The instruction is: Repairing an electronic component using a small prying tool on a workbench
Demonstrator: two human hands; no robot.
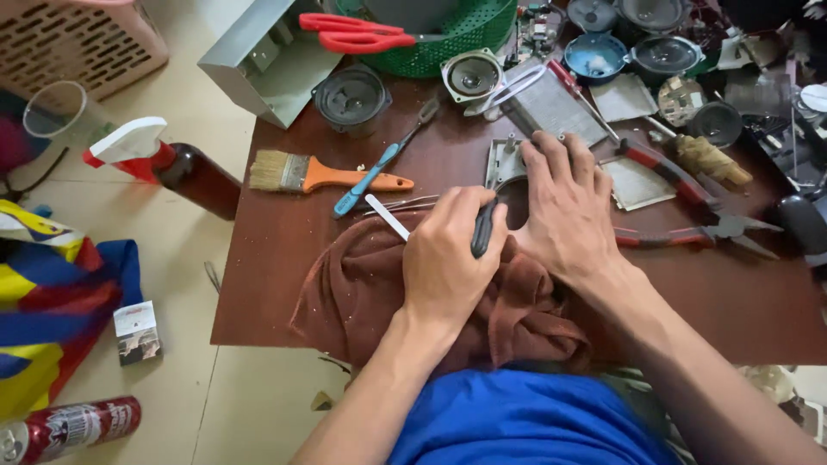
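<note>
left hand: the left hand (444,258) is closed in a fist around a black-handled tool (482,228), fingers wrapped tight on the grip; the working end is hidden behind the hands.
right hand: the right hand (564,207) lies flat, fingers spread and pressing down on a grey metal speaker frame (502,162); it clasps nothing.
workpiece location: the frame sits on the dark red-brown wooden table (276,258), at the far edge of a crumpled brown cloth (353,284), under the right hand's fingers.
nearby items: a thin white strip (385,215) and steel tweezers (405,205) lie just beside the left hand; a blue-handled screwdriver (370,176) and an orange-handled paintbrush (319,174) lie further left; red-handled pliers (689,211) lie to the right.
risk, slip: the tool tip points toward the pressing hand; if it slips off the metal, it could likely strike the fingers.
risk, shift: the frame partly rests on loose cloth; uneven pressure may let it tilt or slide.
risk, clutter: the strip and tweezers lie close enough to be knocked off the table edge.
</note>
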